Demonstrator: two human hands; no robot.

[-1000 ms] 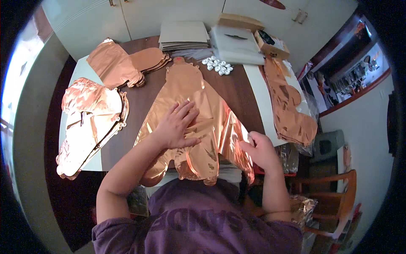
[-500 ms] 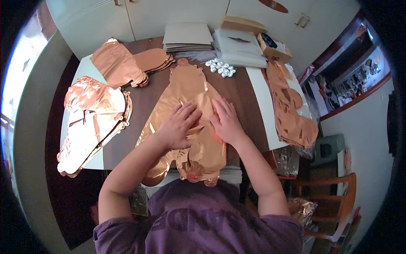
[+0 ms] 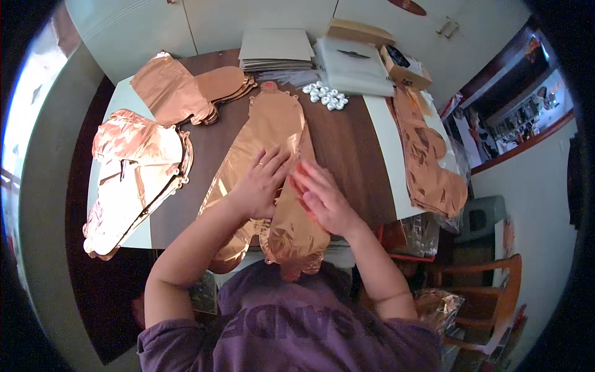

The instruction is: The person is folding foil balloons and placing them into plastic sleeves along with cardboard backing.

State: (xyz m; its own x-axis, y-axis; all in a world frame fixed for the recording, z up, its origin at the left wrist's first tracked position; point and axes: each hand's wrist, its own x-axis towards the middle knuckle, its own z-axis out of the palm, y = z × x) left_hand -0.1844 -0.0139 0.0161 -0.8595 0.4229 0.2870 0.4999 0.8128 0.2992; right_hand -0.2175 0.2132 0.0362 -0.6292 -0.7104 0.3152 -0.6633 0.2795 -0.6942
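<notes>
A flat, copper-coloured foil balloon (image 3: 273, 127) lies lengthwise on the table in front of me, its near end hanging toward my shirt. Its right part is folded inward over the middle. My left hand (image 3: 261, 186) rests on the foil with the fingers stretched out. Along the folded right edge, my right hand (image 3: 325, 201) touches the foil with its fingers extended, slightly smeared by motion. Both palms hide some of the foil beneath them.
More flat copper foil balloons (image 3: 139, 158) are stacked at the left, with another folded pile (image 3: 167, 90) behind. Further ones (image 3: 427, 161) lie at the right edge. Small white rolls (image 3: 325, 96), grey cards (image 3: 276, 46), clear plastic bags (image 3: 353, 65) and a box (image 3: 406, 65) stand at the back.
The balloon's right side has been folded over toward the middle, narrowing it. My right hand has moved slightly left and nearer to me; my left hand stays nearly in place.
</notes>
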